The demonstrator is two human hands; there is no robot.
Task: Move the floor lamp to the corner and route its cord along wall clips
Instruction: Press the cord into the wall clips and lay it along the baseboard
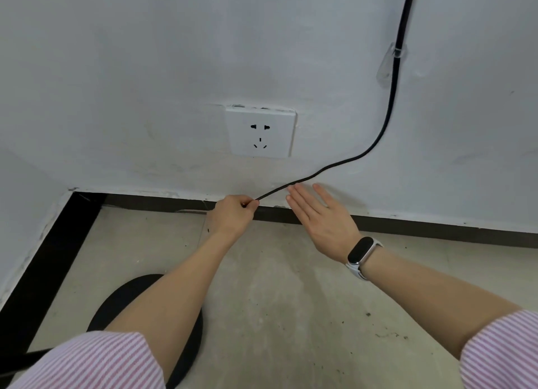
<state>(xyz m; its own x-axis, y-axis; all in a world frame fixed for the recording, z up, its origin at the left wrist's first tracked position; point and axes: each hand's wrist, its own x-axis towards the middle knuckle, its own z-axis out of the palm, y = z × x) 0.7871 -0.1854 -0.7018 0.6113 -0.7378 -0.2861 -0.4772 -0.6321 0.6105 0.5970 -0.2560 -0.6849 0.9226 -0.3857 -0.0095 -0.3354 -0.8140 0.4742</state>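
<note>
the left hand (pixel 233 213) pinched the thin black lamp cord (pixel 378 141), already threaded through a clear plastic wall clip (pixel 390 63) above; the right hand (pixel 323 216) hovered spread beside it. next probably: fixing the slack low along the wall.

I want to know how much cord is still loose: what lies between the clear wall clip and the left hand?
Only the black cord, curving down from the clear wall clip to the left hand; the head view shows bare wall behind it.
</note>
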